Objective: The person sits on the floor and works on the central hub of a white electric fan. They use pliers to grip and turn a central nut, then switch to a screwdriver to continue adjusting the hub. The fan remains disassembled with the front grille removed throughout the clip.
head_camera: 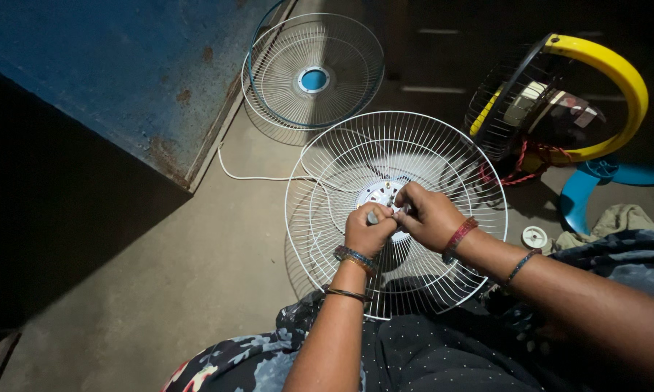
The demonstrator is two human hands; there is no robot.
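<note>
Both hands meet at the hub [382, 194] of a white wire guard [396, 214], which lies tilted against the person's lap, open side up, so the centre faces the worker. The left hand [368, 231] is closed around a small grey tool or shaft at the hub; what it is cannot be told. The right hand [428, 215] is pinched shut on a small part at the same spot, the fingers hiding it. Resting the guard on the knees appears to steady it and free both hands for the hub.

Beyond the hands a second guard [312, 76] with a blue centre leans by a rusted blue panel [123, 65]. A white cord [250, 174] runs from under the near guard toward that panel. Right of the hands stand a yellow-rimmed fan [595, 80], a blue base [585, 196] and a small white cap [535, 237]. The floor [196, 276] is bare concrete; the room is dim.
</note>
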